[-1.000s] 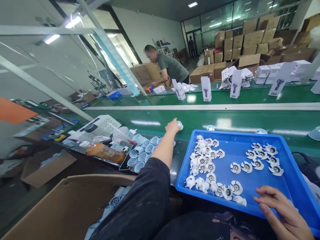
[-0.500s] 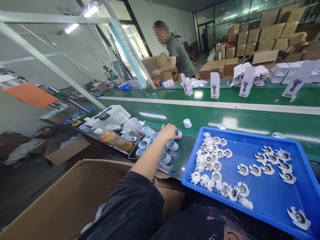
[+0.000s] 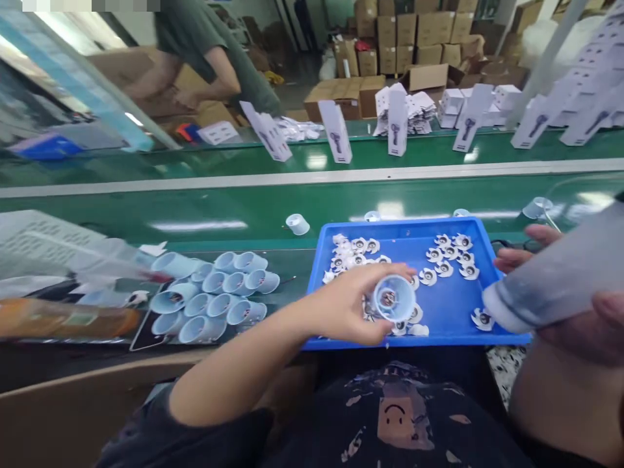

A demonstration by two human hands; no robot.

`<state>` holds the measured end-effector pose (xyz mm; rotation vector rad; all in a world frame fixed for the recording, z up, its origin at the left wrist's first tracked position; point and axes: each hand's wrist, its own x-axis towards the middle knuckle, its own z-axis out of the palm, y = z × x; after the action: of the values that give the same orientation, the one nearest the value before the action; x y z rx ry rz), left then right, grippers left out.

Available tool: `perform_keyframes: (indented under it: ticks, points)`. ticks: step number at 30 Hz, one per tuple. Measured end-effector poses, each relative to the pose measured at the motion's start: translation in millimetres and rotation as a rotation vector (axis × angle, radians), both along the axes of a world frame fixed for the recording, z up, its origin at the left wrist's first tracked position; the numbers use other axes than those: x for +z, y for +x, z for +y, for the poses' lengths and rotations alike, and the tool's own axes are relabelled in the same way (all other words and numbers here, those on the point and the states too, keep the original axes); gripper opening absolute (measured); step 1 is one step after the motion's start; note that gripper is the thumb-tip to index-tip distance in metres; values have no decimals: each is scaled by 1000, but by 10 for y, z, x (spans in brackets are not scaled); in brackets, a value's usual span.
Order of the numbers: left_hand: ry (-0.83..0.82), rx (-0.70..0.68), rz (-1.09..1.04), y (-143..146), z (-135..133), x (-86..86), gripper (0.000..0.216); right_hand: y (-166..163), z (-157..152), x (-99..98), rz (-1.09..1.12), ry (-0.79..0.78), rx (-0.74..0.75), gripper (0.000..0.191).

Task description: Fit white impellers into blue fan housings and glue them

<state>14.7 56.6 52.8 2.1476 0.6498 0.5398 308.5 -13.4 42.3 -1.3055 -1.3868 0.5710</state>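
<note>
My left hand [image 3: 358, 302] is closed around a light-blue plastic cup [image 3: 394, 299] above the blue tray [image 3: 451, 305]. The cup's open end faces me, and small metal parts show inside it. At the right edge, my right hand [image 3: 578, 341] grips a blurred grey, translucent cylinder [image 3: 560, 286] with a rounded white tip pointing left. What kind of tool or bottle it is I cannot make out. White fan wheels [image 3: 443, 268] with dark hubs lie in the tray beneath and beyond my hands.
Several similar blue cups [image 3: 221, 305] stand grouped at left, beside an orange-filled bottle [image 3: 68, 318]. One cup [image 3: 297, 224] sits on the green conveyor belt [image 3: 219, 218]. White printed boxes [image 3: 336, 136] line the far side. A person in a green shirt [image 3: 209, 58] stands beyond.
My left hand has moved right from the cup group to above the tray, now with a cup in it. My right hand and the grey cylinder have come into view. The view has swung right.
</note>
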Motion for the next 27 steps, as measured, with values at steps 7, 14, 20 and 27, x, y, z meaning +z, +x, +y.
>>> perform_keyframes:
  ticks: [7,14,20,27]
  points:
    - [64,-143,-5,730,-284,-254,53,-653,106,290,701,205,456,38]
    - [26,-118,-257,820,-381,-322,25,-581,15,278,686,193,507,33]
    - [15,-114,-290,834,-394,-354,25,-581,13,251,714,179,497,28]
    - [-68,-92,57,752,-378,-278,60,-447,-3,188,740,110,360,49]
